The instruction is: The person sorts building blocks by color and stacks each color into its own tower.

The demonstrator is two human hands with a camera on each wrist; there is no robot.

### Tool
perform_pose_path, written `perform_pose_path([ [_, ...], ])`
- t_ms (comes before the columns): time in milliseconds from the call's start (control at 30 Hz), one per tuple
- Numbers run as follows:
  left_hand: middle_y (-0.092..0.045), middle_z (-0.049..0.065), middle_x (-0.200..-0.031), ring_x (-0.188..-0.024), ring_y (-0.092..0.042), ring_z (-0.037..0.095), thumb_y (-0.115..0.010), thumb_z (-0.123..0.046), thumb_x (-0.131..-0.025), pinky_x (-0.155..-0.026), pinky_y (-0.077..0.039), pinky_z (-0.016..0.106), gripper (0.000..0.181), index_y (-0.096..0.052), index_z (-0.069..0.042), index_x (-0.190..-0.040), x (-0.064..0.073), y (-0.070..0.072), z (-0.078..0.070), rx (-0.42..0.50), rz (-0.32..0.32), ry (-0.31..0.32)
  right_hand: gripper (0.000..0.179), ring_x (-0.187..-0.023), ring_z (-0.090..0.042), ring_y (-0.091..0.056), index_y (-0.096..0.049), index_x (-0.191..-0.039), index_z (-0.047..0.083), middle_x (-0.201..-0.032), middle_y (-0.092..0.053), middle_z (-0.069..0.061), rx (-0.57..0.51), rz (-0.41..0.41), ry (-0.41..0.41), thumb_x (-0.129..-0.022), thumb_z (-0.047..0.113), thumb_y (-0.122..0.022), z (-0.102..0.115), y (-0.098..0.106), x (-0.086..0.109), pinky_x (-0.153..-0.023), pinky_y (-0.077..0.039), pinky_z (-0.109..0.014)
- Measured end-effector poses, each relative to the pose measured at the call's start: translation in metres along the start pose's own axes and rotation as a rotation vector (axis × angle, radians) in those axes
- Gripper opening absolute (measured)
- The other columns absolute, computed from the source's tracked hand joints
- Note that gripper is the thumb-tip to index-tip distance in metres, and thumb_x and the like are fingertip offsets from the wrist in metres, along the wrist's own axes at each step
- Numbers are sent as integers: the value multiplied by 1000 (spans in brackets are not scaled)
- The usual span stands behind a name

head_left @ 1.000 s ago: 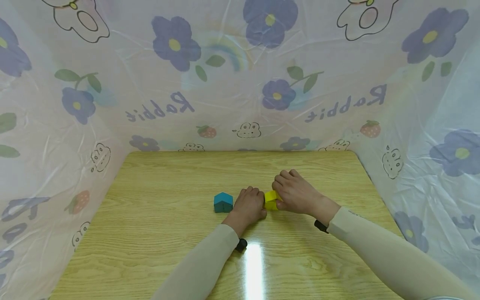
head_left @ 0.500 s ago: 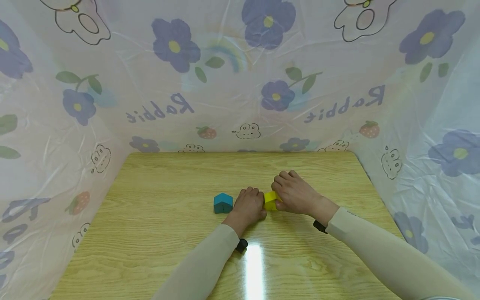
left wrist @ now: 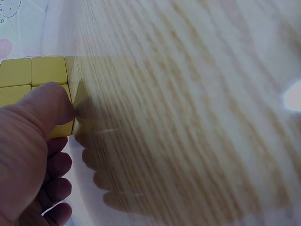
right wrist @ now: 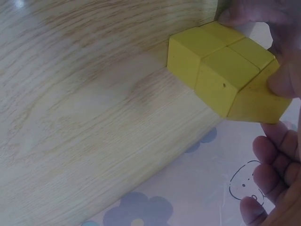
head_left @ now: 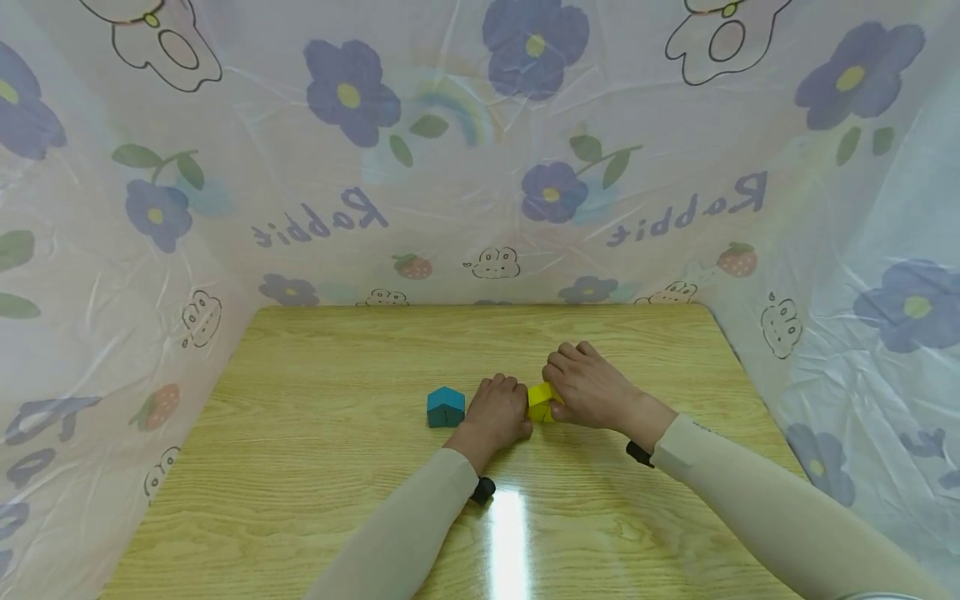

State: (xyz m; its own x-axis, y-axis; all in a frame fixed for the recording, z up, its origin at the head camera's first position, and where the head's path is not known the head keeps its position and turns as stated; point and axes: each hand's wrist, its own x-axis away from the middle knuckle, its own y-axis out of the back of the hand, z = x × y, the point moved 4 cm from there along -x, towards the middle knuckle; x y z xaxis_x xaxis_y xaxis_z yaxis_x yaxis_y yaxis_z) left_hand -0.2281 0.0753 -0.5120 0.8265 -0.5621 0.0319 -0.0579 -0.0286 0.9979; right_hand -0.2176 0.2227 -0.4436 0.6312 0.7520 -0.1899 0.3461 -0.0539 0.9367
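Note:
Several yellow blocks point(head_left: 539, 402) sit close against one another on the wooden table, between my two hands. My left hand point(head_left: 498, 413) grips their left side; in the left wrist view its thumb point(left wrist: 49, 106) lies across the yellow faces. From the right, my right hand point(head_left: 592, 387) pinches the blocks between thumb and fingers. The right wrist view has the yellow blocks point(right wrist: 225, 70) fitted together with narrow seams between them, a thumb point(right wrist: 283, 80) on one slanted block. Left of my left hand stands a blue house-shaped piece point(head_left: 446, 407) with a seam in its front.
The wooden table point(head_left: 315, 483) ends at a back edge where a flower-and-rabbit printed cloth point(head_left: 450, 167) rises. The same cloth hangs on both sides. A bright light reflection point(head_left: 508, 542) lies on the tabletop near the front.
The yellow blocks have come together: a gap visible between an upper and a lower part has closed. Both hands have stayed nearly in place, and the blue piece has not moved.

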Motion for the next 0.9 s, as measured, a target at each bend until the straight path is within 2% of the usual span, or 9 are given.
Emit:
perform_pose_path([
  [400,-51,-5,-84,-82,-43,16,-66,-44,-86,-84,-40,33,29,-59,-17,-95,-1,0,0,2,-1,-5,26,-76,-21,-36,-55,-90,13,-82,-47,0,-1,7,-4,-86,38,-61,0,1,0,-72,-29,-35],
  [900,-50,-5,-85,-82,-42,16,-65,-46,-86,-83,-40,32,34,-60,-15,-101,-1,-1,0,-6,14,5,25,-76,-21,-36,-56,-90,13,-81,-47,0,-3,6,-9,-85,38,-61,0,1,0,-72,-29,-35],
])
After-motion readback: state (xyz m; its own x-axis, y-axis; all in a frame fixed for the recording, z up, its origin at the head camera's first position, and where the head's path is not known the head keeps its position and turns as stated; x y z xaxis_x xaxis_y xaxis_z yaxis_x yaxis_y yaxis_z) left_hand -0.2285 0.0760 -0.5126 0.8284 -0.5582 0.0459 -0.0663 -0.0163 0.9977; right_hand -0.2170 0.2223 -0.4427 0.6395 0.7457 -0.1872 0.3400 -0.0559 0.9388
